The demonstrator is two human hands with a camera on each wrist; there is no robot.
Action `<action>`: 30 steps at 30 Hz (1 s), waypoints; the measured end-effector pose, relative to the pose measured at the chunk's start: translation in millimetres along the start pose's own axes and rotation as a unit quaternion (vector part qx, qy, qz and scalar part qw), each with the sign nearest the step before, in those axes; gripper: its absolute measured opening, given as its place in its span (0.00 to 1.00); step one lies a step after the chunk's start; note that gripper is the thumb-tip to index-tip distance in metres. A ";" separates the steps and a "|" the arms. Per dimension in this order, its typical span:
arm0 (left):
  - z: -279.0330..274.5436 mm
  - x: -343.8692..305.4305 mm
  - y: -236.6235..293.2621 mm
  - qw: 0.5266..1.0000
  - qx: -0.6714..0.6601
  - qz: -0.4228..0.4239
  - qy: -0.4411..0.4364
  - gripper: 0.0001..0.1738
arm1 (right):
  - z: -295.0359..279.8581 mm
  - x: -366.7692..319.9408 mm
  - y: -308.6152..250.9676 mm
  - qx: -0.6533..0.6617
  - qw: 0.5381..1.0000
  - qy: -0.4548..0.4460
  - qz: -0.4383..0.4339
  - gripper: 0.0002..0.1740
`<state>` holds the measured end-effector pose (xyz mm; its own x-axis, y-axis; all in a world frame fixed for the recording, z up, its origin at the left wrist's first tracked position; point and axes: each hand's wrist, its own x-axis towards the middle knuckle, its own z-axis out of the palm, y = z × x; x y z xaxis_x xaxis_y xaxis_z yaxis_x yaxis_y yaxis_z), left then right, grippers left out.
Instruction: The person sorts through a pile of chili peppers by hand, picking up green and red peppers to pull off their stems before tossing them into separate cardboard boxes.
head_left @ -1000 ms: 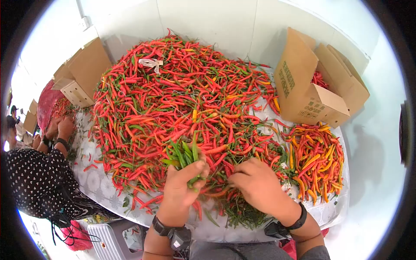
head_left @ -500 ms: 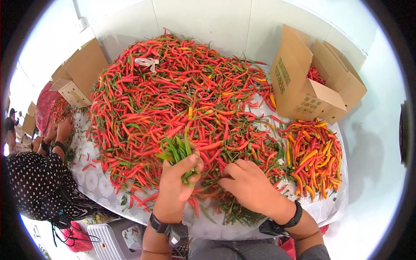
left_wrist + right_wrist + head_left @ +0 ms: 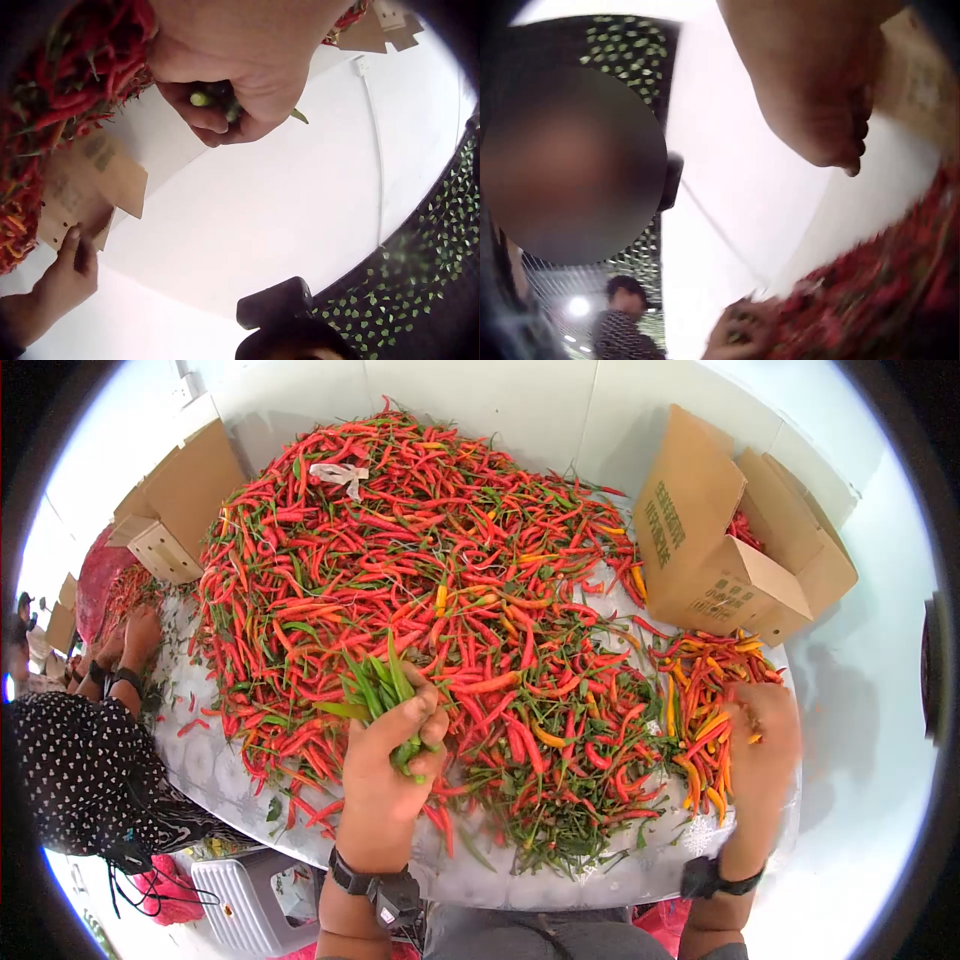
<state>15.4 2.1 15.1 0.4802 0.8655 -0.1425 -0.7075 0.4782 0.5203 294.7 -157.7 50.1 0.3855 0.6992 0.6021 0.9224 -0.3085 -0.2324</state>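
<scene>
My left hand point(image 3: 395, 760) grips a bunch of green chillies point(image 3: 375, 685) over the front of a large heap of red chillies point(image 3: 350, 570). In the left wrist view, its curled fingers close round the chillies, and one cut-looking green end point(image 3: 199, 99) pokes out. My right hand point(image 3: 762, 745) is over the smaller pile of orange, yellow and red chillies point(image 3: 700, 730) on the right. It is blurred, its fingers bent in the right wrist view; I cannot tell whether they hold a chilli.
Green stems and leaves point(image 3: 560, 835) lie at the table's point(image 3: 470, 885) front edge. An open cardboard box point(image 3: 700, 550) with red chillies stands at the back right, another box point(image 3: 190, 500) at the left. A person in a dotted top point(image 3: 80, 775) works there beside a grey plastic stool point(image 3: 240, 900).
My right hand has moved right, from the front of the big heap to the orange and yellow pile. The left hand, still gripping the green chillies, has shifted slightly left.
</scene>
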 end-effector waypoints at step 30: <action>-2.3 3.9 -5.0 0.997 0.048 0.001 -0.056 0.19 | 93.7 -76.1 -143.2 0.229 0.880 -0.269 -0.318 0.08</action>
<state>19.6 3.4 10.1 0.5369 0.8422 -0.0487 -0.6592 0.4549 0.5988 135.4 -106.3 -34.0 -0.3700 0.8789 0.3009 0.8205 0.4611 -0.3379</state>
